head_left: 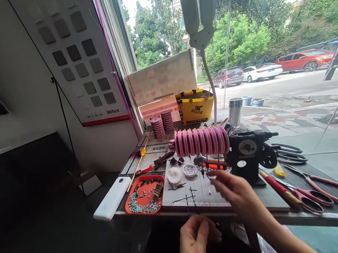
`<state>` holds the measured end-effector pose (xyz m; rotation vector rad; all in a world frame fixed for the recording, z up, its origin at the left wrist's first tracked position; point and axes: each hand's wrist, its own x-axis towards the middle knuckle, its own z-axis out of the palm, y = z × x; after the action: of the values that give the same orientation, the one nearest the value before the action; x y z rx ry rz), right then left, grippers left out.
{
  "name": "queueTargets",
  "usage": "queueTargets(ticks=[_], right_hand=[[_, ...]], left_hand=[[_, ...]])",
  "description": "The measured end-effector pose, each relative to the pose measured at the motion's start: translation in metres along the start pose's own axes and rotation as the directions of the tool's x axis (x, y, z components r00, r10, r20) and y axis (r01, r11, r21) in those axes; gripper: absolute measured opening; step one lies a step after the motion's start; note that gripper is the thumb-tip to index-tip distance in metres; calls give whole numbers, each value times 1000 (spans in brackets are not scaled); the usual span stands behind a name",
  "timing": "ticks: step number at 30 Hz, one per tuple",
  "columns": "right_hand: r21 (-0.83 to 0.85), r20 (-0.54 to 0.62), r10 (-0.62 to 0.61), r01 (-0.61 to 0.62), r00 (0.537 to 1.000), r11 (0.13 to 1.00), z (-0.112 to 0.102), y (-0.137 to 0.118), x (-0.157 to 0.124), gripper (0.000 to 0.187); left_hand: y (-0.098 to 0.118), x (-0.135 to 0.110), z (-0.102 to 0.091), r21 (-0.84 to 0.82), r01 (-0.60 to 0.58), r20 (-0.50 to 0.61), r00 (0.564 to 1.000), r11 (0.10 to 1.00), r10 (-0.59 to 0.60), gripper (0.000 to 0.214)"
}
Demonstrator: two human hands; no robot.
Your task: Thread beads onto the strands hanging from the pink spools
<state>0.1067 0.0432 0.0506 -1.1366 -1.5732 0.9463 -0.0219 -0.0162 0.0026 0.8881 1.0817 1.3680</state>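
Low at the table's front edge, my left hand (pixel 196 235) is closed in a pinch; what it grips is hidden by the fingers. Thin dark strips (pixel 193 196) lie just beyond it. My right hand (pixel 234 187) reaches over the pale board (pixel 221 200) with its fingers stretched out and slightly apart. Its fingertips are near small dark pieces (pixel 202 173) hanging below a row of pink discs (pixel 202 141). These discs sit beside a black machine with a dial (pixel 247 151). A white dish of small silvery beads (pixel 190 170) and a round white piece (pixel 174 175) lie left of the right hand.
An orange tray (pixel 128 207) of small parts and a white phone-like slab (pixel 112 199) are left. Scissors (pixel 309 201), pliers (pixel 322 180) lie right. Stacked pink discs (pixel 158 128), a yellow bag (pixel 195 109) and a metal cup (pixel 235 113) stand behind.
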Motion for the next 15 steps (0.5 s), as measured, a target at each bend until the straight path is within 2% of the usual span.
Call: queueTargets(ticks=[2, 5, 7, 10, 11, 13, 15], right_hand=[[-137, -103, -63, 49, 993, 989, -3, -3, 19, 32], [-139, -100, -58, 43, 993, 989, 2, -1, 38, 32], [-102, -83, -52, 43, 995, 994, 7, 1, 42, 30], [10, -61, -50, 51, 997, 999, 6, -1, 40, 29], [58, -47, -51, 53, 998, 997, 4, -3, 38, 31], [157, -3, -44, 44, 999, 987, -2, -9, 35, 33], [246, 50, -17, 5, 999, 969, -8, -15, 33, 35]], left_hand=[[-4, 3, 0, 202, -110, -53, 991, 973, 123, 36], [-4, 4, 0, 443, -136, -96, 976, 886, 198, 29], [4, 3, 2, 531, -174, -138, 948, 830, 287, 26], [28, 4, 12, 548, -250, -179, 897, 799, 403, 16], [37, 6, 16, 545, -267, -151, 901, 795, 406, 15], [52, 13, 26, 541, -287, -26, 934, 791, 356, 23], [59, 23, 37, 460, -289, 53, 953, 839, 299, 28]])
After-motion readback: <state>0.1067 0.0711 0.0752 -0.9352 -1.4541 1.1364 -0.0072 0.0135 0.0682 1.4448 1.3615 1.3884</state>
